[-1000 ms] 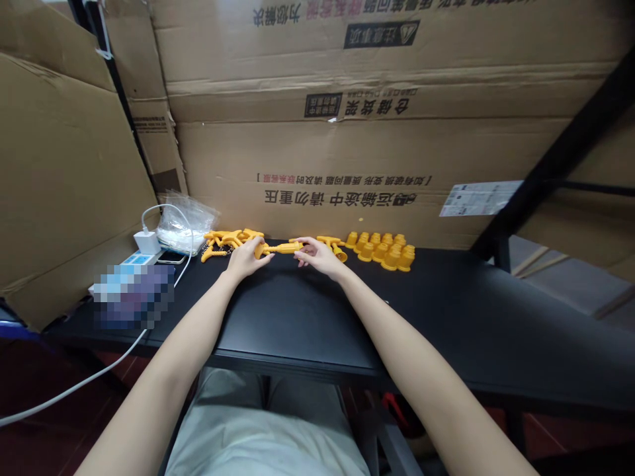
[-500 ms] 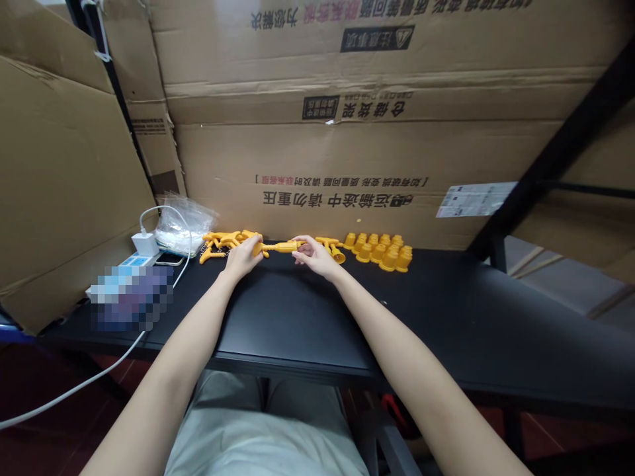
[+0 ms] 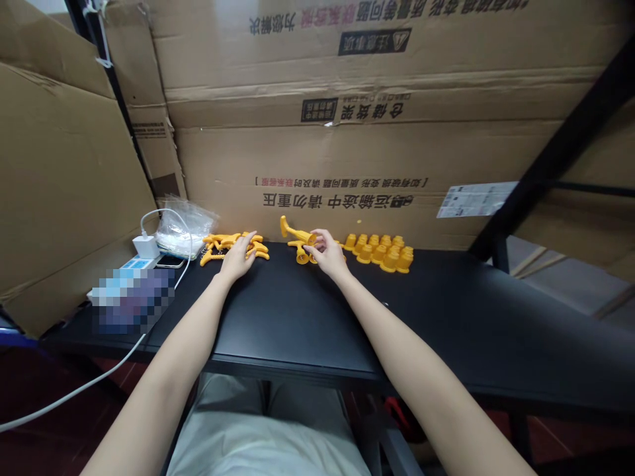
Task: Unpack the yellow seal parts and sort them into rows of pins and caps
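My right hand [image 3: 327,252] is closed round the cup end of a yellow handled piece [image 3: 297,233], whose curved handle points up and to the left. Just below it, more yellow parts [image 3: 301,254] lie on the table, partly hidden by that hand. My left hand [image 3: 238,256] rests with its fingers apart over a pile of yellow handles [image 3: 214,246] with small chains. Whether its fingertips grip one of them is hard to tell. Several yellow cups [image 3: 389,256] stand in rows to the right of my right hand.
Behind the black table [image 3: 297,317] stands a cardboard sheet [image 3: 377,152]. At the left are a clear plastic bag [image 3: 181,225], a phone [image 3: 169,262], a white charger [image 3: 145,247] on a power strip, a white cable and a blurred item [image 3: 133,297].
The yellow piece, earlier stretched level between both hands, is now in my right hand alone, its handle raised. My left hand has let go of it and moved slightly left over the pile.
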Tool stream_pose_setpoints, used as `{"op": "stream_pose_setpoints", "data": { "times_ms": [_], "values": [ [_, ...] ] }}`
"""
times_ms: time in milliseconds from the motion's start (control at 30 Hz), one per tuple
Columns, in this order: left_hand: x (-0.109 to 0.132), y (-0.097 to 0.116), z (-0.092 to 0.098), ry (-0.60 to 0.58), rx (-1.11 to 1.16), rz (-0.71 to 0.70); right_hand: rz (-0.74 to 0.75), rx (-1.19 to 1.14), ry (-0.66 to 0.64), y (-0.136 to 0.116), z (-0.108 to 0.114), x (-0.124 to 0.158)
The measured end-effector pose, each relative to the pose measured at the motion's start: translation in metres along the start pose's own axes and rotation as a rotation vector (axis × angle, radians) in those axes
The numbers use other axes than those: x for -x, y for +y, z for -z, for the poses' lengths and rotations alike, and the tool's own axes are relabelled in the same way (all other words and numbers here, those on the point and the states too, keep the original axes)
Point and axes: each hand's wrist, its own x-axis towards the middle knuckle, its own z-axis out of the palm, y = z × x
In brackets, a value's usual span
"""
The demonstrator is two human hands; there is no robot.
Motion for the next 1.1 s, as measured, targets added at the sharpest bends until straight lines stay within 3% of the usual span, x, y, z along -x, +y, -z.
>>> {"op": "stream_pose_setpoints", "data": {
  "times_ms": [100, 433, 567, 800, 900, 1000, 1100],
  "values": [
    [0.0, 0.003, -0.004, -0.038, 0.009, -0.006, 0.085, 0.234, 0.011, 0.002, -0.003, 0.005],
    [0.0, 0.014, -0.002, -0.109, -0.03, 0.037, 0.291, 0.919, -0.273, -0.01, -0.032, 0.012],
    [0.0, 0.013, -0.003, -0.114, -0.023, 0.047, 0.307, 0.989, -0.345, -0.009, -0.033, 0.014],
    [0.0, 0.013, -0.004, -0.103, -0.034, 0.035, 0.255, 0.894, -0.378, -0.009, -0.032, 0.018],
    [-0.002, 0.012, -0.002, -0.105, -0.096, 0.028, 0.248, 0.847, -0.313, -0.01, -0.023, 0.015],
    [-0.003, 0.012, 0.002, -0.129, -0.219, 0.099, 0.158, 0.812, -0.104, -0.01, -0.004, 0.01],
    [-0.002, 0.011, 0.004, -0.152, -0.335, 0.233, -0.04, 0.823, 0.111, -0.004, 0.023, 0.005]
  ]
}}
